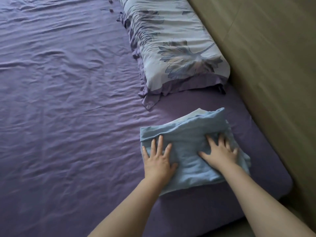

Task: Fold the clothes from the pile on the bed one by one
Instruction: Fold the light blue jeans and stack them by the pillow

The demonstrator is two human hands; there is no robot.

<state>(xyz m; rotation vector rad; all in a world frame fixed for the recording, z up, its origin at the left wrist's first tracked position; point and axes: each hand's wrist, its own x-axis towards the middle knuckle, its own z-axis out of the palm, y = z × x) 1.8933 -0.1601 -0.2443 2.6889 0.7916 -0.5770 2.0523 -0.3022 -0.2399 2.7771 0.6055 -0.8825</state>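
A light blue garment point(188, 132), folded into a rough rectangle, lies on the purple bed sheet point(68, 100) near the bed's right corner. My left hand point(158, 158) lies flat on its left edge with fingers spread and straight. My right hand point(219, 151) presses flat on its right half, fingers spread and pointing away from me. Neither hand grips the cloth. No pile of clothes is in view.
A pillow point(172, 40) in a pale blue floral case lies along the bed's right side, just beyond the garment. A beige wall or headboard point(265, 57) rises on the right. The sheet spreads wrinkled to the left.
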